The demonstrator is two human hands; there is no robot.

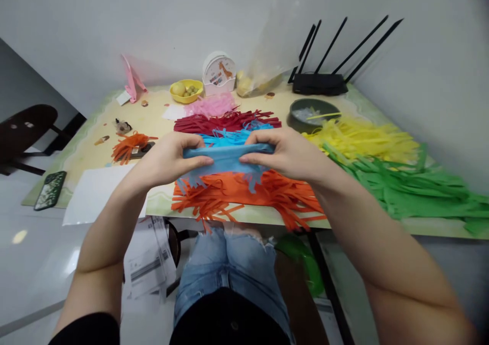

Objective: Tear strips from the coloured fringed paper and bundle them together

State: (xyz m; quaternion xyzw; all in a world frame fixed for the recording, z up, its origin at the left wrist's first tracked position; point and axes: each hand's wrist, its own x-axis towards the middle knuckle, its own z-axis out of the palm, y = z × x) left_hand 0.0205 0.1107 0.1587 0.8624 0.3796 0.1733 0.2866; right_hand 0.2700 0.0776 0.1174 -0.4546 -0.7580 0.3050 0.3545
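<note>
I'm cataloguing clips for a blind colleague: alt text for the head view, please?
A person's left hand and right hand hold a light blue, fringed, paper-like strip between them, above a pale yellow table. On it lie similar dark red fringe, orange fringe, yellow fringe and green fringe.

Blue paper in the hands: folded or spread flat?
Folded along the top: the blue paper shows a thick band between left hand and right hand, fringe hanging below.
</note>
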